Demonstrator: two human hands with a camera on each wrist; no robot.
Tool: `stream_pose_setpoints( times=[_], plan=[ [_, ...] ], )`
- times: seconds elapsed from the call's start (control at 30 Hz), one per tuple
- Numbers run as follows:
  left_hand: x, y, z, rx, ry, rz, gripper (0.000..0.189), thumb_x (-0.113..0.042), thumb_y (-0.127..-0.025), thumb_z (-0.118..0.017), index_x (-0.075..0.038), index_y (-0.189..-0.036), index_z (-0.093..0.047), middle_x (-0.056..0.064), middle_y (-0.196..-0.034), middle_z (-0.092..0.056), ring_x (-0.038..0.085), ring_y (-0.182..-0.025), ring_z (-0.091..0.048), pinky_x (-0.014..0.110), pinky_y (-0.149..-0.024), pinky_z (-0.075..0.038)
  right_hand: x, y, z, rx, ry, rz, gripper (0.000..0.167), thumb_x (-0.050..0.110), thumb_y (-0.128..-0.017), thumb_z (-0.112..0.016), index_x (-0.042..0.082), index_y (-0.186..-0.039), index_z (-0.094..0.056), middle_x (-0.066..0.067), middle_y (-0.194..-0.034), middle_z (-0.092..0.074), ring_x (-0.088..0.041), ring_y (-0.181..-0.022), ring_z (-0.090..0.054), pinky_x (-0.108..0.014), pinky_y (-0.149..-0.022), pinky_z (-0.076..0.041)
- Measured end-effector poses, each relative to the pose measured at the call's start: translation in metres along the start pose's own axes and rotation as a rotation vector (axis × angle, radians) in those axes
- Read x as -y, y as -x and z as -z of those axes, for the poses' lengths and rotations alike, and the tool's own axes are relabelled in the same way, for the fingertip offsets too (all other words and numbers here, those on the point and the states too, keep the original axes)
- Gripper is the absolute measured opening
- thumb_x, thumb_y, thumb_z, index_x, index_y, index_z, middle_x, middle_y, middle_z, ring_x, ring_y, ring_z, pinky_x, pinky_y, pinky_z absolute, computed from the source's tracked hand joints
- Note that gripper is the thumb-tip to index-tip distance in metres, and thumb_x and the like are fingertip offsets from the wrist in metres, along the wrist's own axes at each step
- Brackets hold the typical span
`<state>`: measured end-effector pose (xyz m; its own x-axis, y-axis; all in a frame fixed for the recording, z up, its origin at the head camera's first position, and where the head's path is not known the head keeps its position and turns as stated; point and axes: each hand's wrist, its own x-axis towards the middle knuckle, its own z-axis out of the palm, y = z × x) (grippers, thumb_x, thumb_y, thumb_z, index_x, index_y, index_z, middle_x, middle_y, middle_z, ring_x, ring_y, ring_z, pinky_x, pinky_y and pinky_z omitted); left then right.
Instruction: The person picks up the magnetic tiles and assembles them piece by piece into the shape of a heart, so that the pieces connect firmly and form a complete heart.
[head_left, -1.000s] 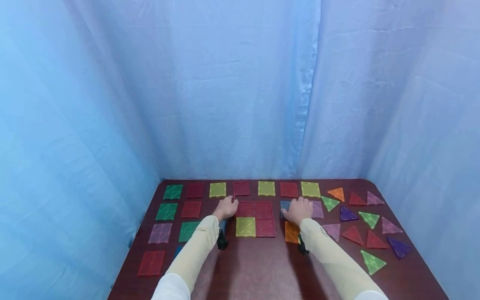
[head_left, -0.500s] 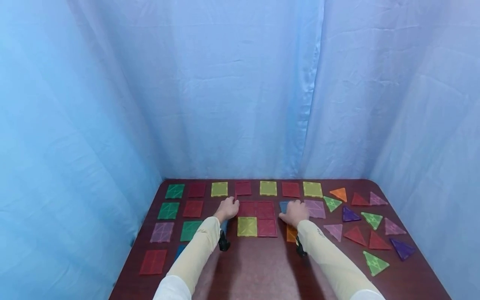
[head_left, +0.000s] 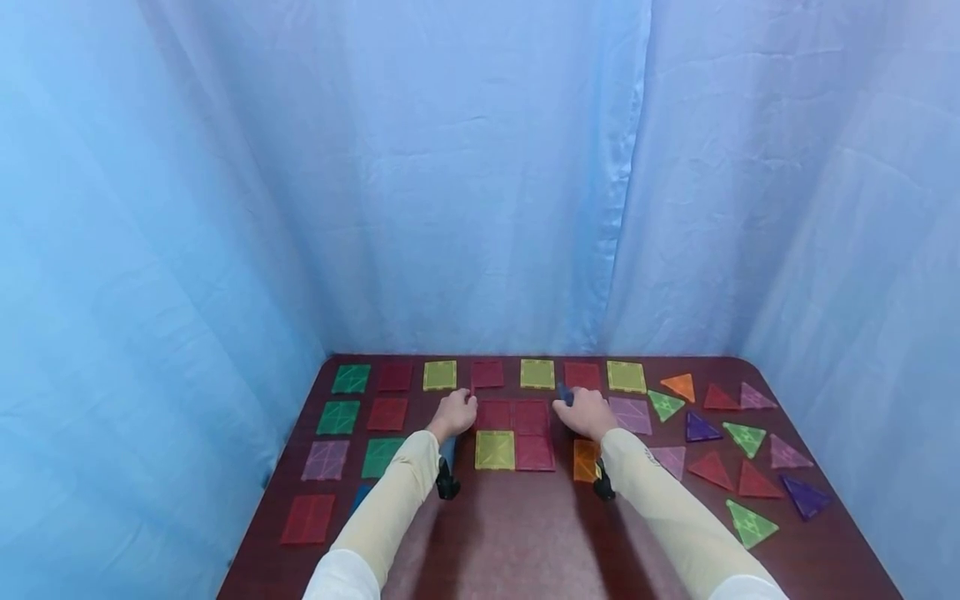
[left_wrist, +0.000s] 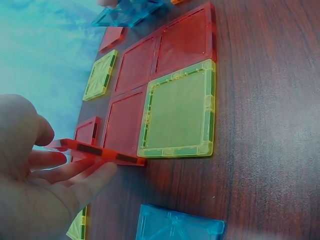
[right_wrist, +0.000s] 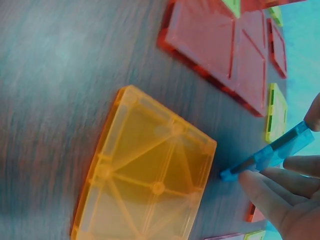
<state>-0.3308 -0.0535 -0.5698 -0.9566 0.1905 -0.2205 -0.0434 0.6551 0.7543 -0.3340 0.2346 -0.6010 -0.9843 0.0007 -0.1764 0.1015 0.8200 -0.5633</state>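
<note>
In the middle of the table lies a two-by-two block of flat magnetic tiles, with one yellow tile (left_wrist: 177, 115) at its near left and red tiles (left_wrist: 182, 40) in the other places. My left hand (head_left: 453, 414) pinches another red magnetic tile (left_wrist: 95, 151), standing on edge along the block's left side. It seems to touch the block there. To the right of the block, my right hand (head_left: 588, 414) holds a blue magnetic tile (right_wrist: 272, 152) tilted up on edge, thumb on one side and fingers on the other. A gap separates it from the block.
An orange tile (right_wrist: 150, 180) lies just in front of my right hand. Loose square tiles line the back and left, including a green one (head_left: 337, 417). Several triangles, such as a purple one (head_left: 702, 427), are spread at the right. A blue curtain (head_left: 480, 183) hangs behind the table.
My right hand has tipped the blue tile up from lying flat and moved slightly left toward the block. The left hand keeps the red tile in the same place.
</note>
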Motion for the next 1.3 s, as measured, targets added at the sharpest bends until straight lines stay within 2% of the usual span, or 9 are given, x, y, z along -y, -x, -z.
stream_pose_setpoints(
  times=[0.17, 0.3, 0.47, 0.53, 0.7, 0.87, 1.13, 1.23, 1.3],
  plan=[
    [-0.004, 0.003, 0.002, -0.016, 0.004, 0.01, 0.052, -0.025, -0.109, -0.04, 0.008, -0.148, -0.043, 0.029, -0.145, -0.052, 0.044, -0.134, -0.05, 0.056, -0.105, -0.047, 0.01, 0.004, -0.001, -0.008, -0.035, -0.015, 0.061, 0.043, -0.098, -0.054, -0.005, -0.136, -0.055, -0.026, -0.122, -0.064, -0.034, -0.098, -0.065, -0.054, -0.09, -0.056],
    [-0.003, 0.003, 0.001, -0.009, 0.025, 0.021, 0.053, -0.026, -0.109, -0.041, 0.007, -0.15, -0.042, 0.028, -0.146, -0.051, 0.042, -0.135, -0.051, 0.056, -0.107, -0.046, 0.014, 0.002, -0.008, -0.011, -0.064, -0.016, 0.059, 0.043, -0.099, -0.051, -0.004, -0.134, -0.057, -0.026, -0.124, -0.064, -0.035, -0.104, -0.065, -0.053, -0.092, -0.055],
    [0.0, 0.002, 0.001, -0.005, 0.009, 0.003, 0.052, -0.027, -0.109, -0.041, 0.006, -0.15, -0.042, 0.027, -0.145, -0.052, 0.042, -0.133, -0.052, 0.055, -0.106, -0.047, 0.02, 0.001, -0.014, 0.032, -0.19, 0.004, 0.059, 0.037, -0.103, -0.043, -0.007, -0.142, -0.049, -0.028, -0.129, -0.061, -0.029, -0.096, -0.07, -0.047, -0.086, -0.058],
    [0.001, 0.002, 0.001, -0.005, 0.003, -0.002, 0.052, -0.027, -0.109, -0.041, 0.005, -0.15, -0.042, 0.027, -0.144, -0.053, 0.041, -0.132, -0.053, 0.054, -0.105, -0.048, 0.023, 0.001, -0.014, 0.036, -0.212, 0.006, 0.057, 0.035, -0.104, -0.041, -0.007, -0.142, -0.049, -0.026, -0.125, -0.063, -0.026, -0.09, -0.07, -0.044, -0.082, -0.058],
    [0.001, 0.005, 0.002, -0.002, -0.005, 0.0, 0.051, -0.026, -0.109, -0.041, 0.006, -0.149, -0.043, 0.027, -0.143, -0.054, 0.041, -0.132, -0.053, 0.054, -0.105, -0.048, 0.03, 0.007, -0.012, 0.014, -0.157, 0.017, 0.053, 0.033, -0.104, -0.04, -0.008, -0.133, -0.054, -0.023, -0.112, -0.066, -0.031, -0.098, -0.064, -0.047, -0.086, -0.054],
    [0.001, 0.01, 0.006, -0.015, -0.001, 0.006, 0.051, -0.027, -0.11, -0.039, 0.005, -0.149, -0.044, 0.025, -0.143, -0.055, 0.04, -0.133, -0.053, 0.054, -0.106, -0.048, 0.036, 0.013, -0.013, 0.016, -0.139, 0.008, 0.057, 0.038, -0.104, -0.041, -0.008, -0.135, -0.053, -0.026, -0.125, -0.063, -0.037, -0.115, -0.062, -0.053, -0.096, -0.052],
    [0.011, 0.02, 0.024, -0.093, -0.034, -0.011, 0.048, -0.026, -0.108, -0.04, 0.005, -0.144, -0.051, 0.024, -0.14, -0.059, 0.039, -0.13, -0.056, 0.054, -0.105, -0.048, 0.033, 0.009, -0.016, -0.011, -0.146, -0.025, 0.053, 0.035, -0.104, -0.037, -0.007, -0.131, -0.055, -0.023, -0.113, -0.064, -0.032, -0.101, -0.061, -0.049, -0.088, -0.051],
    [0.02, 0.024, 0.03, -0.109, -0.057, -0.015, 0.048, -0.025, -0.107, -0.042, 0.006, -0.143, -0.052, 0.023, -0.133, -0.063, 0.037, -0.116, -0.064, 0.051, -0.097, -0.053, 0.032, 0.007, -0.017, -0.013, -0.138, -0.036, 0.054, 0.035, -0.104, -0.037, -0.008, -0.132, -0.053, -0.022, -0.111, -0.064, -0.031, -0.098, -0.06, -0.048, -0.086, -0.052],
    [0.028, 0.029, 0.032, -0.112, -0.109, -0.03, 0.047, -0.022, -0.105, -0.046, 0.007, -0.142, -0.052, 0.024, -0.13, -0.064, 0.035, -0.109, -0.065, 0.049, -0.092, -0.054, 0.031, 0.006, -0.018, -0.01, -0.133, -0.036, 0.054, 0.035, -0.103, -0.04, -0.009, -0.132, -0.052, -0.022, -0.11, -0.064, -0.03, -0.096, -0.061, -0.048, -0.085, -0.052]
  ],
)
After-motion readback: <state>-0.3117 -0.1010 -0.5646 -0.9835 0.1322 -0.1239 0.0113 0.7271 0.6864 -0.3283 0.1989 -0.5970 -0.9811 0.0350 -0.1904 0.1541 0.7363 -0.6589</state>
